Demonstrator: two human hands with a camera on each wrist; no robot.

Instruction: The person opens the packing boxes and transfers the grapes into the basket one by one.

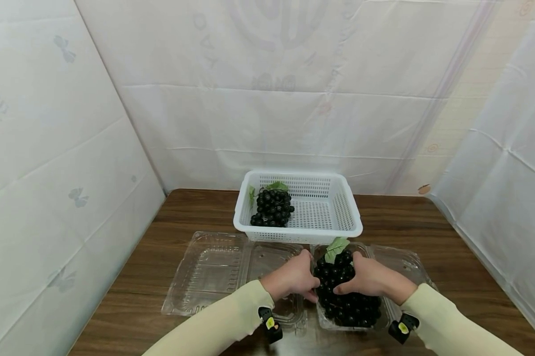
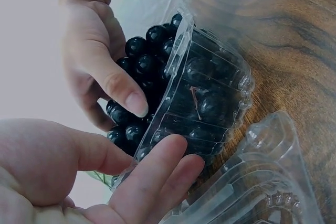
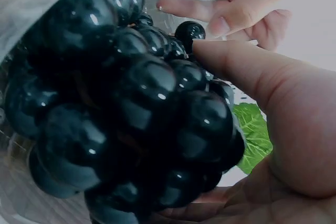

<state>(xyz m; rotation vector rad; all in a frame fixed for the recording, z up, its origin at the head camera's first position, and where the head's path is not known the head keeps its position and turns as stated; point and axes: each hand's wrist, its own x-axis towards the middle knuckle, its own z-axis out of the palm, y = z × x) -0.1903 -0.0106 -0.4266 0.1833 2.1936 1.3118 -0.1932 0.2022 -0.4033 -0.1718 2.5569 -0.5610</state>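
A bunch of black grapes [image 1: 349, 306] with a green leaf [image 1: 337, 249] lies in a clear plastic clamshell box [image 1: 322, 321] at the front right of the table. My right hand [image 1: 371, 278] grips the bunch from above, its thumb across the grapes [image 3: 147, 85] in the right wrist view. At the box's left side is my left hand [image 1: 295, 277]. In the left wrist view, its thumb is at the rim and its fingers [image 2: 152, 174] lie along the outside of the ribbed wall [image 2: 210, 93], pinching it.
Behind the boxes stands a white plastic basket [image 1: 356, 227], with another grape bunch [image 1: 272, 207] in its left part. A second clear clamshell box [image 1: 214, 267] lies unfolded at the left, partly under my left forearm. White sheets [image 1: 271, 123] hang behind and beside the wooden table [image 1: 129, 291].
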